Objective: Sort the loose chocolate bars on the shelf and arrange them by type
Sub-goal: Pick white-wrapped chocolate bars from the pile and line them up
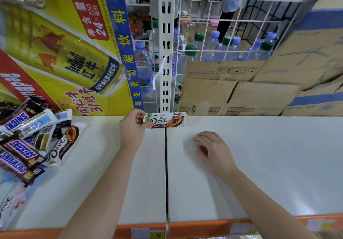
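My left hand (pixel 132 125) pinches the left end of a white-and-brown Dove bar (pixel 167 120), which lies across the seam at the back of the white shelf (pixel 259 164). My right hand (pixel 211 149) rests on the shelf to the right of the seam, fingers loosely curled, holding nothing. At the left edge sits a loose pile of bars: several brown Snickers bars (pixel 18 153), another Dove bar (pixel 62 146) and white bars with blue print (pixel 37 122). A further white Dove bar (pixel 7 205) lies at the lower left.
A yellow Red Bull carton (pixel 70 53) stands behind the pile at the back left. A white perforated upright (pixel 165 62) rises at the back centre. Cardboard boxes (pixel 241 94) fill the back right, with water bottles (pixel 213 45) behind a wire grid. An orange price rail (pixel 204 227) edges the shelf front.
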The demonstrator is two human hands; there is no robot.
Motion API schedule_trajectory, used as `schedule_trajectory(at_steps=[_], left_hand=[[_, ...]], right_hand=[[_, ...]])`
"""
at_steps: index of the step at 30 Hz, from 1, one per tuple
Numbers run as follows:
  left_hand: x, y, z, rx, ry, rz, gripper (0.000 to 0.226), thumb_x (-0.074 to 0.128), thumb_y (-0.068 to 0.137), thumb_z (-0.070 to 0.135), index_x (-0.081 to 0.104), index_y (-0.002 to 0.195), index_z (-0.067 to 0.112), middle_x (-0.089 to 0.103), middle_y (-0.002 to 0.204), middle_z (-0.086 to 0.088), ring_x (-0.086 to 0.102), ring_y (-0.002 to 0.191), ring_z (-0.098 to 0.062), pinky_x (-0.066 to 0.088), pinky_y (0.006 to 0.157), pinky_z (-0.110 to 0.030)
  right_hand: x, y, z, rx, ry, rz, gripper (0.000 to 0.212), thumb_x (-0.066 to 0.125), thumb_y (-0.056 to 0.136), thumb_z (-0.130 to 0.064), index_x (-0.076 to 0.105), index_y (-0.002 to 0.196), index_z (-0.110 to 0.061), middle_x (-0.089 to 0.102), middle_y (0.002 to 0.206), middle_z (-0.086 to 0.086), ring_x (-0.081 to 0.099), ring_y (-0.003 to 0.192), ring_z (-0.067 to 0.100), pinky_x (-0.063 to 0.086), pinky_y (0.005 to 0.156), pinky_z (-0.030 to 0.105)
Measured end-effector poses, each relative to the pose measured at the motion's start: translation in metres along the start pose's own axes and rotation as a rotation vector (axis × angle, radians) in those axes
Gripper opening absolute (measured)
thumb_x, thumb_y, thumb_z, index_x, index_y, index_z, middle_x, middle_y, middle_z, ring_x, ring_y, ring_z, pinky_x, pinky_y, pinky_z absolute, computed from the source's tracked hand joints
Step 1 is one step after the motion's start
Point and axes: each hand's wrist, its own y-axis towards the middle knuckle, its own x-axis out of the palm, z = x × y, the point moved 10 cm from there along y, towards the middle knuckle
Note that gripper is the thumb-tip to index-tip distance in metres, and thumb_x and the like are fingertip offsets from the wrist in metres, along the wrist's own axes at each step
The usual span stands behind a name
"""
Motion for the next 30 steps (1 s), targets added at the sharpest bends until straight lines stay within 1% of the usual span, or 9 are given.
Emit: schedule_trajectory(at_steps=[4,7,12,16,19,22,26,28,30], left_hand=[[0.002,0.000,-0.001,0.037,0.038,-0.002,0.027,0.081,0.070,0.017,0.060,0.087,0.016,0.065,0.076,0.000,0.060,0.066,-0.018,0.052,0.060,-0.030],[0.005,0.000,-0.003,0.065,0.038,-0.030,0.029,0.080,0.072,0.022,0.059,0.092,0.019,0.066,0.079,0.001,0.061,0.068,-0.017,0.054,0.064,-0.038],[-0.015,-0.005,0.002,0.123,0.167,-0.049,0.039,0.077,0.074,0.024,0.059,0.108,0.018,0.059,0.102,-0.001,0.055,0.075,-0.016,0.051,0.069,-0.034],[-0.062,-0.014,0.001,0.193,0.330,-0.037,0.024,0.067,0.083,0.024,0.062,0.105,0.016,0.062,0.102,-0.002,0.056,0.081,-0.016,0.047,0.072,-0.032],[-0.105,-0.023,-0.010,0.237,0.445,-0.023,0.021,0.065,0.085,0.026,0.064,0.104,0.017,0.065,0.097,-0.001,0.060,0.088,-0.021,0.050,0.076,-0.036],[-0.155,-0.033,-0.020,0.276,0.537,0.042,0.017,0.065,0.085,0.027,0.065,0.099,0.017,0.067,0.094,-0.002,0.061,0.085,-0.023,0.051,0.074,-0.036],[-0.224,-0.041,-0.053,0.224,0.586,0.107,0.018,0.057,0.083,0.031,0.066,0.094,0.019,0.067,0.088,-0.001,0.061,0.081,-0.025,0.051,0.070,-0.034],[-0.256,-0.043,-0.069,0.201,0.565,0.126,0.015,0.060,0.086,0.027,0.067,0.094,0.017,0.067,0.090,-0.001,0.061,0.083,-0.024,0.051,0.073,-0.034],[-0.285,-0.042,-0.082,0.206,0.552,0.126,0.010,0.063,0.087,0.020,0.067,0.094,0.016,0.066,0.092,-0.001,0.060,0.080,-0.023,0.050,0.073,-0.034]], right_hand=[[-0.002,-0.001,-0.002,0.002,-0.004,0.001,0.020,0.062,0.080,-0.010,0.069,0.098,-0.013,0.066,0.101,-0.002,0.058,0.099,0.019,0.044,0.089,0.023],[-0.003,-0.001,-0.004,0.002,-0.017,0.004,0.019,0.060,0.080,-0.013,0.069,0.097,-0.014,0.066,0.100,-0.002,0.058,0.098,0.019,0.047,0.087,0.026],[-0.001,0.007,-0.021,-0.062,-0.059,-0.020,0.025,0.062,0.078,-0.006,0.067,0.102,-0.012,0.065,0.101,0.001,0.056,0.100,0.023,0.050,0.087,0.034],[0.009,0.030,-0.077,-0.120,0.086,-0.004,0.024,0.062,0.081,-0.007,0.067,0.104,-0.013,0.065,0.104,0.003,0.056,0.102,0.021,0.038,0.089,0.019],[0.036,0.047,-0.131,-0.187,0.179,-0.045,0.023,0.057,0.081,-0.012,0.069,0.101,-0.012,0.067,0.102,0.004,0.058,0.099,0.021,0.033,0.089,0.014],[0.068,0.057,-0.179,-0.224,0.245,-0.107,0.022,0.059,0.081,-0.009,0.068,0.101,-0.013,0.066,0.101,0.004,0.058,0.097,0.019,0.031,0.089,0.009],[0.106,0.065,-0.241,-0.259,0.298,-0.161,0.019,0.060,0.083,-0.011,0.069,0.100,-0.014,0.067,0.098,0.002,0.060,0.095,0.020,0.041,0.087,0.019],[0.123,0.069,-0.274,-0.281,0.309,-0.185,0.018,0.058,0.083,-0.017,0.069,0.097,-0.014,0.068,0.095,0.001,0.062,0.091,0.020,0.047,0.083,0.027],[0.140,0.075,-0.305,-0.267,0.331,-0.217,0.020,0.058,0.084,-0.023,0.070,0.098,-0.015,0.068,0.095,0.000,0.061,0.090,0.019,0.048,0.081,0.028]])
